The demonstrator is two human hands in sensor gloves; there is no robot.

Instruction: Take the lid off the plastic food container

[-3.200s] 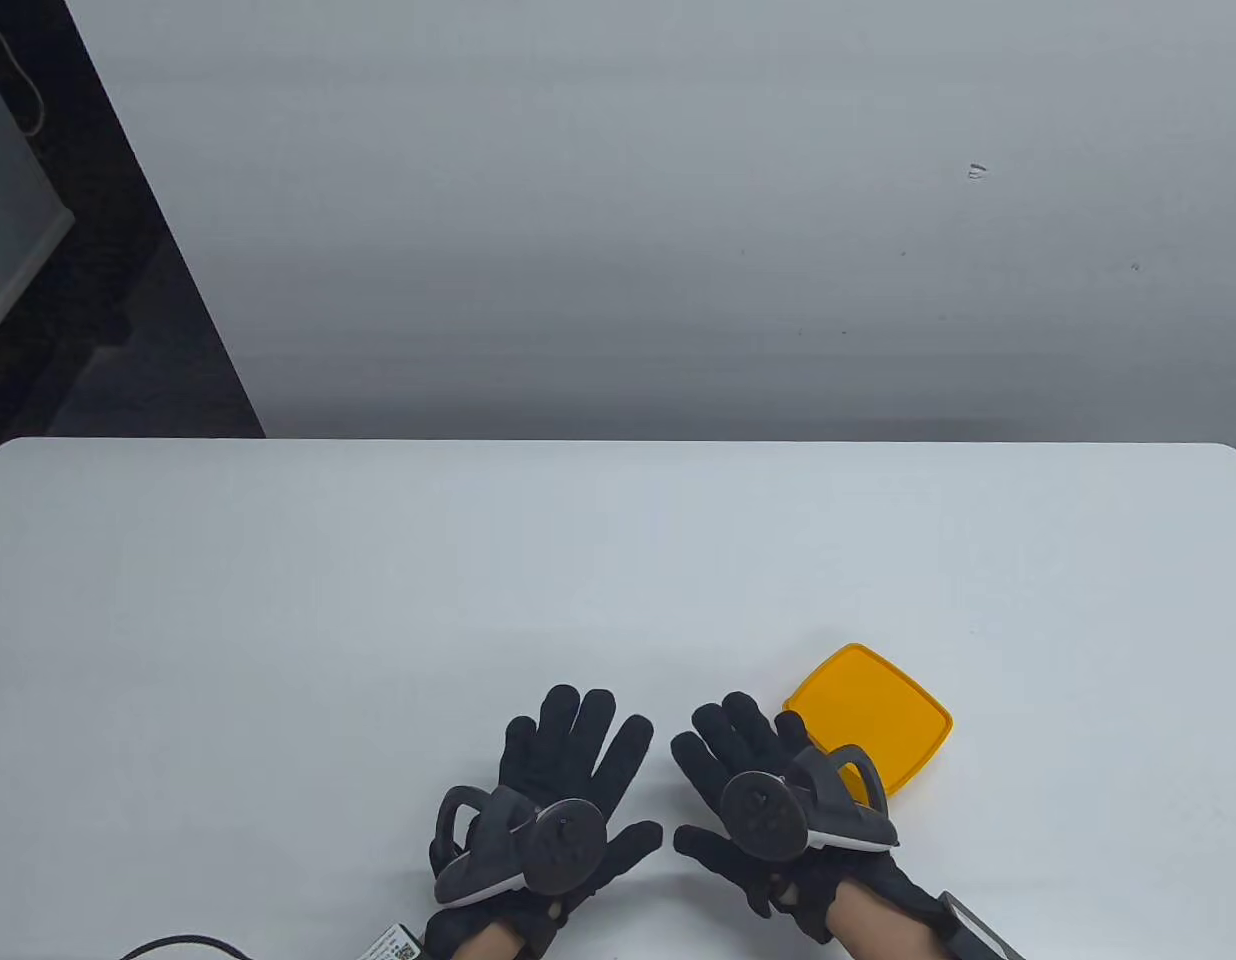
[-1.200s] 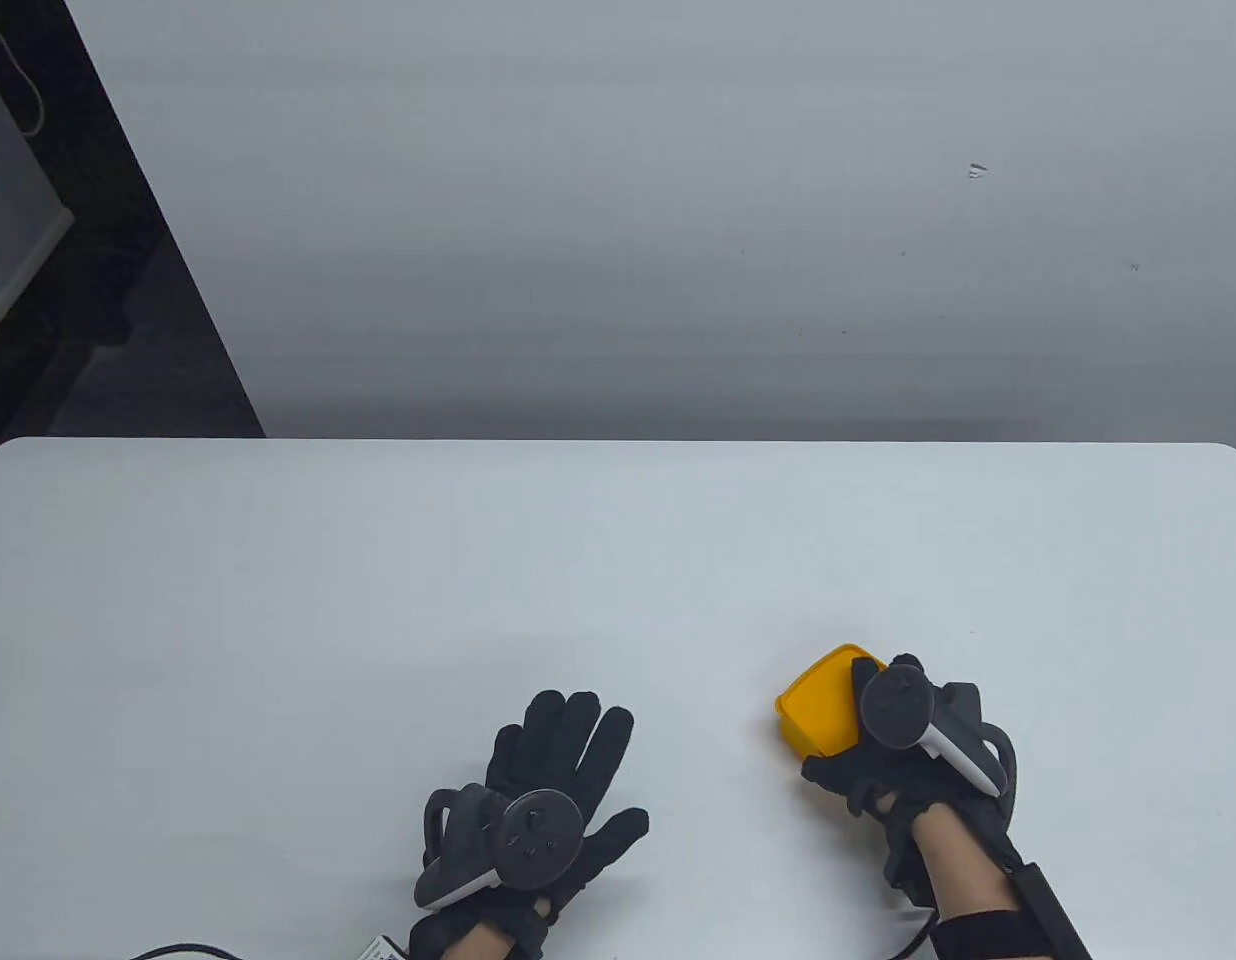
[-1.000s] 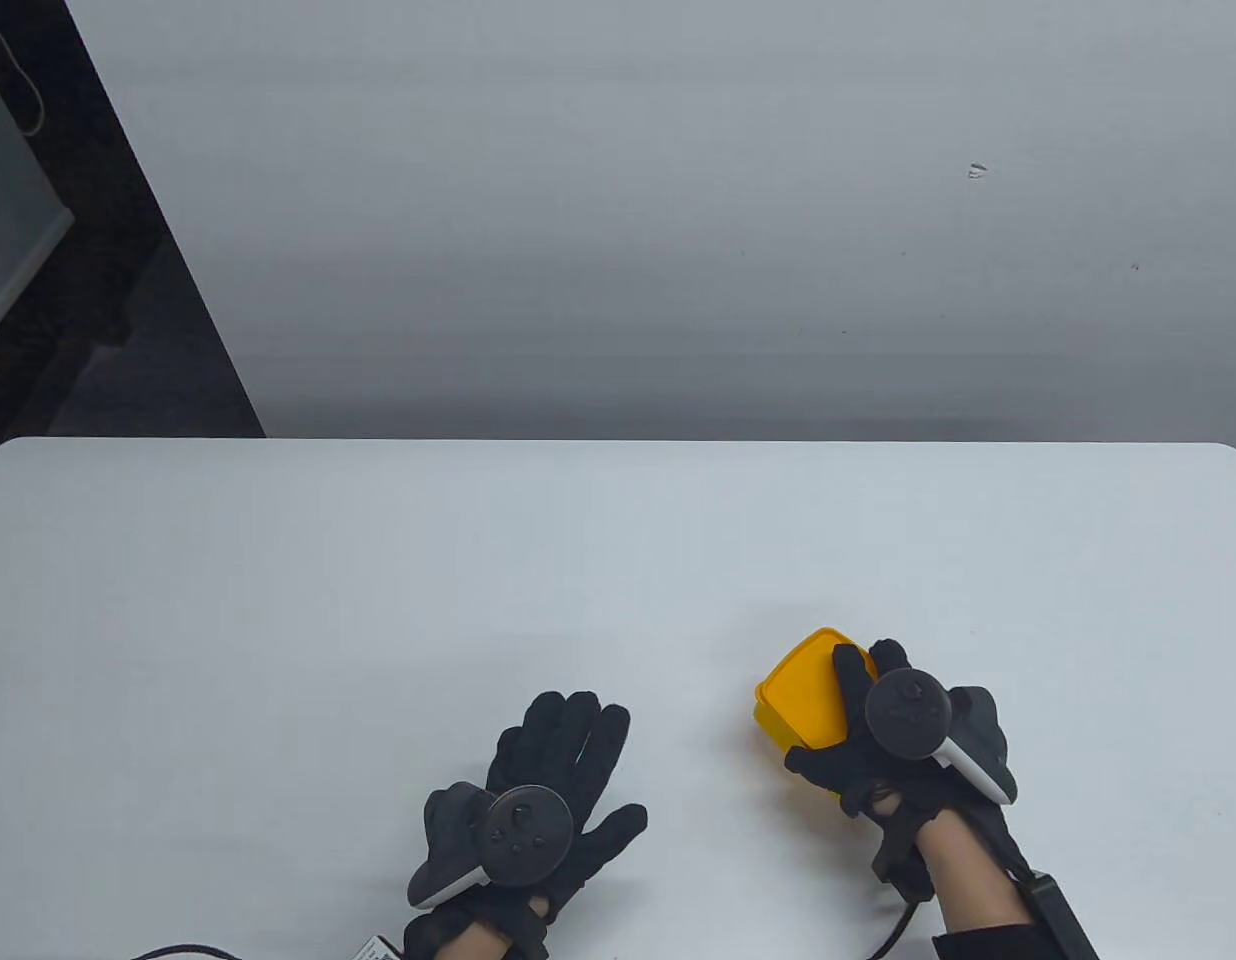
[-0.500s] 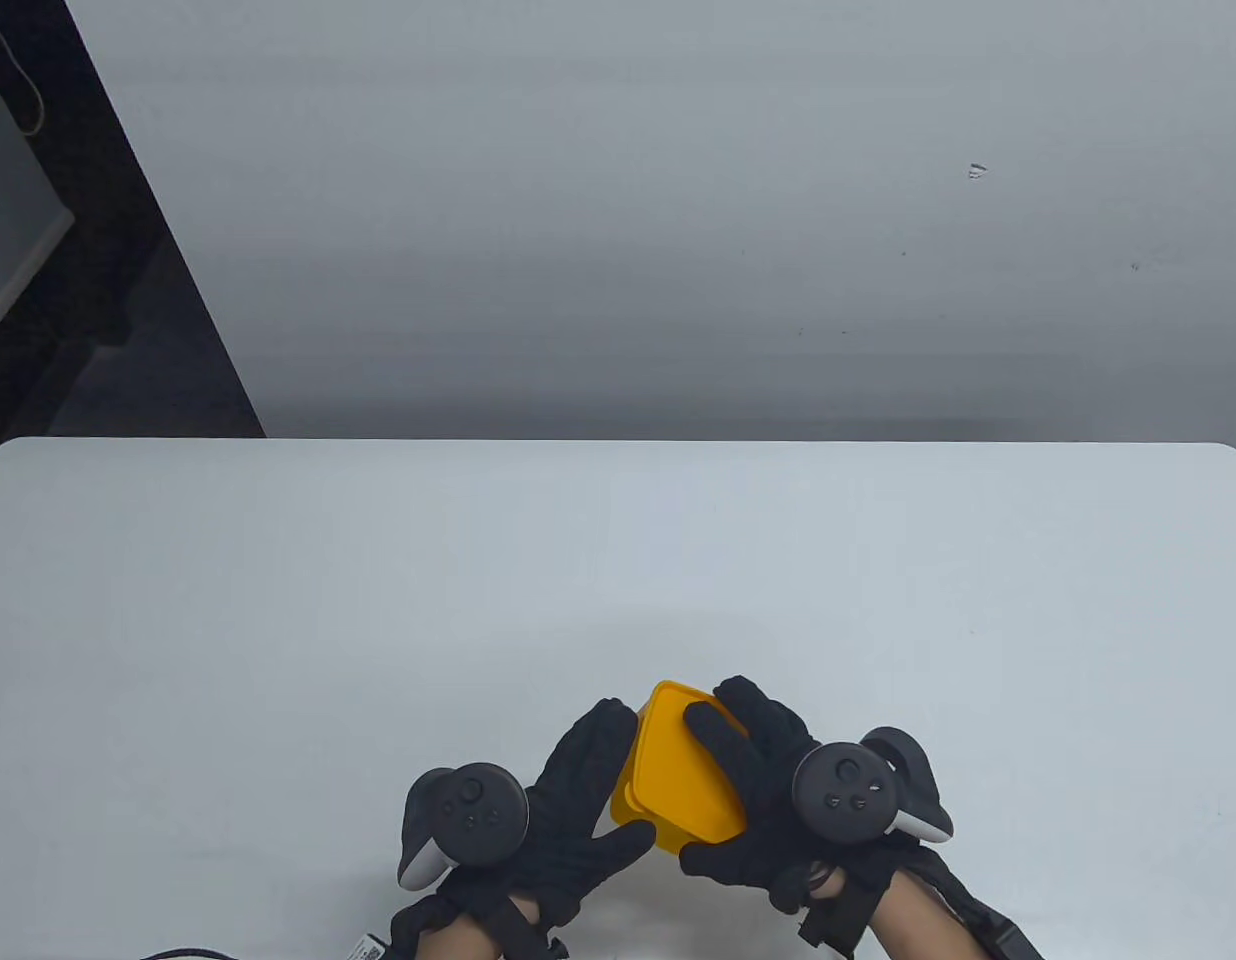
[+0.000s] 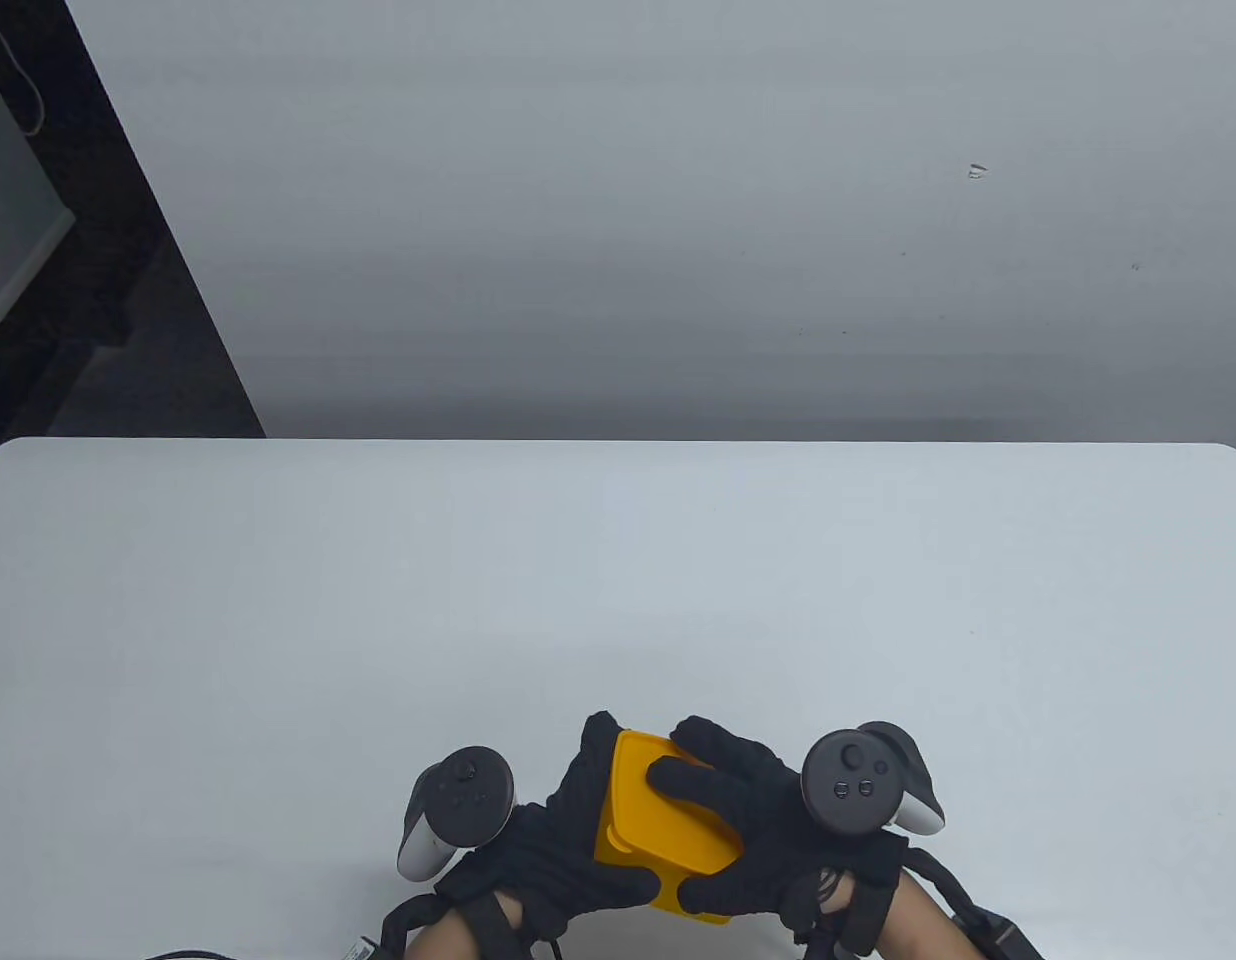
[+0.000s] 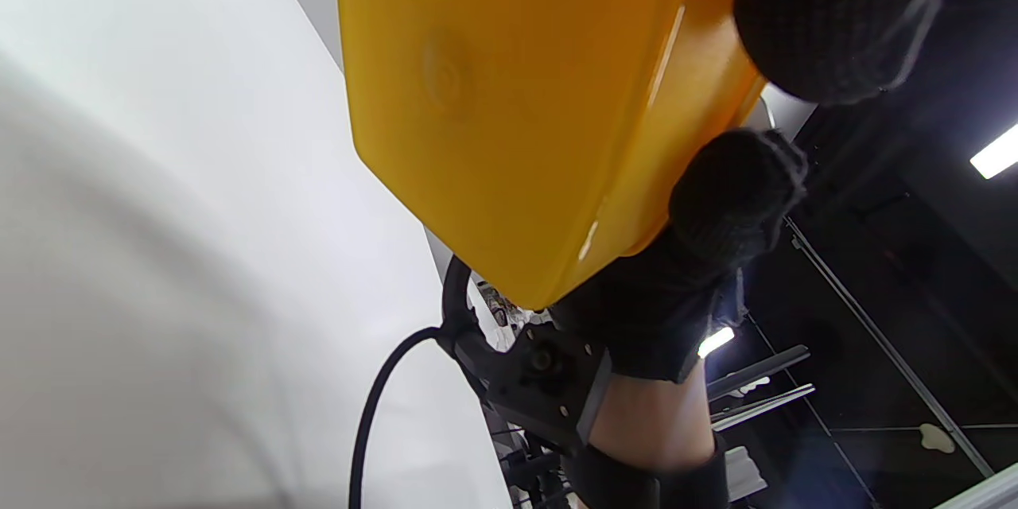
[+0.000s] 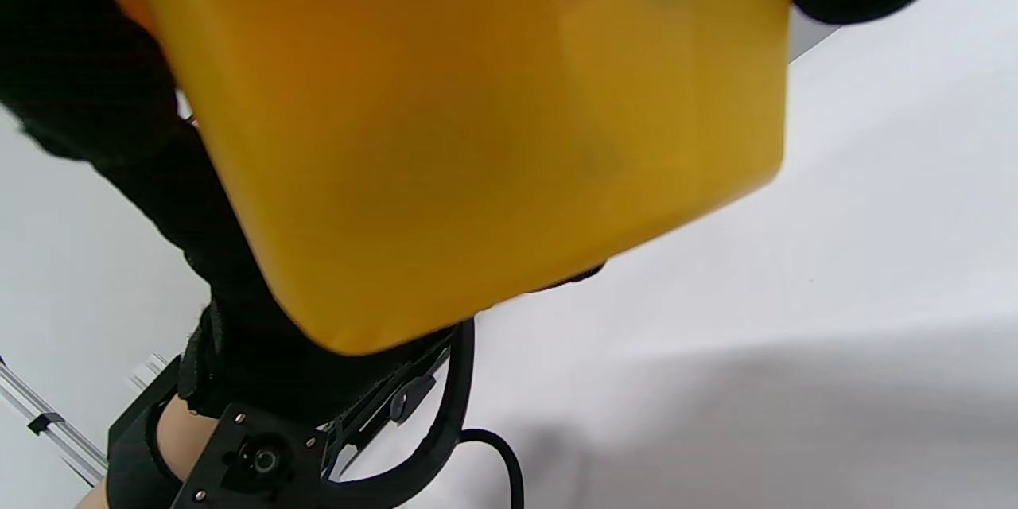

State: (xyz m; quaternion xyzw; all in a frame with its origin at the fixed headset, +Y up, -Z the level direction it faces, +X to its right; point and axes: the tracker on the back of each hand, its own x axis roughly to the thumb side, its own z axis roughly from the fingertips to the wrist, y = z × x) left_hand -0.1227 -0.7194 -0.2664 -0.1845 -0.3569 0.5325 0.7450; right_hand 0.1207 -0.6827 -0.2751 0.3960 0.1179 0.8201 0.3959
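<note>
An orange plastic food container (image 5: 653, 830) with its orange lid (image 5: 638, 790) on is held between both hands above the table's near edge. My left hand (image 5: 568, 850) grips its left side and underside. My right hand (image 5: 748, 830) grips its right side, with fingers lying across the lid. The left wrist view fills with the container's orange body (image 6: 509, 95) and the right hand's fingers (image 6: 732, 191) on it. The right wrist view shows the container's underside (image 7: 477, 119) with the left hand (image 7: 159, 175) behind it.
The white table (image 5: 618, 580) stretches wide beyond the hands. A black cable (image 5: 178, 953) lies at the near left edge. A grey wall stands behind the table.
My right hand picked the container up from the right and carried it left and nearer. My left hand rose from the table and took hold of its other side.
</note>
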